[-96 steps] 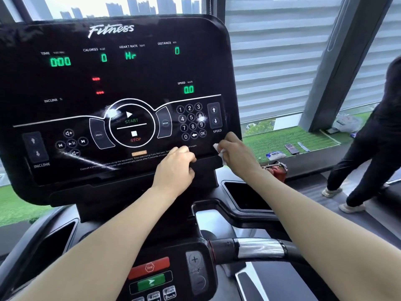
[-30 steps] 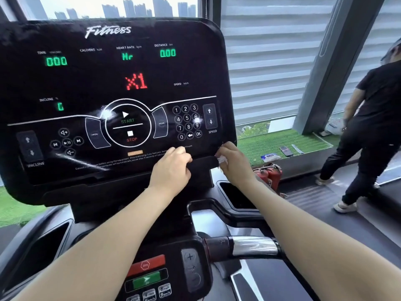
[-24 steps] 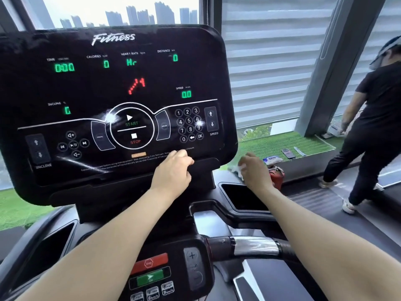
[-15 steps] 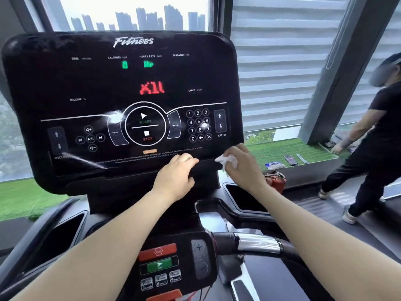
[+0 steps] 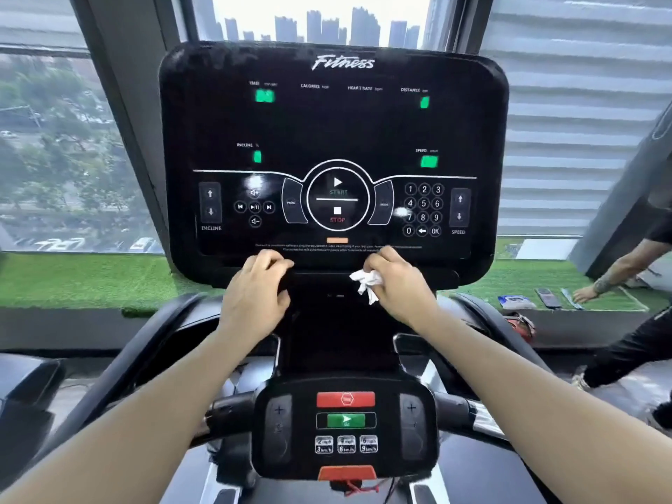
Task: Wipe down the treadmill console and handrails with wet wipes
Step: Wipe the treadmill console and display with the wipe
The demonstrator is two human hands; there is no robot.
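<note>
Wiping has shifted along the bottom lip of the treadmill console point(image 5: 332, 147): a moment ago the right hand point(image 5: 398, 283) worked at the panel's lower right corner, and now it sits nearer the middle, just under the warning text. Its fingers are curled, pinching a crumpled white wet wipe point(image 5: 365, 281) whose loose end hangs below the knuckles against the dark neck under the screen. The left hand point(image 5: 254, 296) stays on the same lower edge, fingers bent over the lip and close together, seemingly steadying the panel. The head view has also swung to face the console squarely. Judging by this, the lower edge is being covered right to left. The lower control pod point(image 5: 345, 427) and the side handrail point(image 5: 123, 361) look untouched, so much of the job probably remains.
</note>
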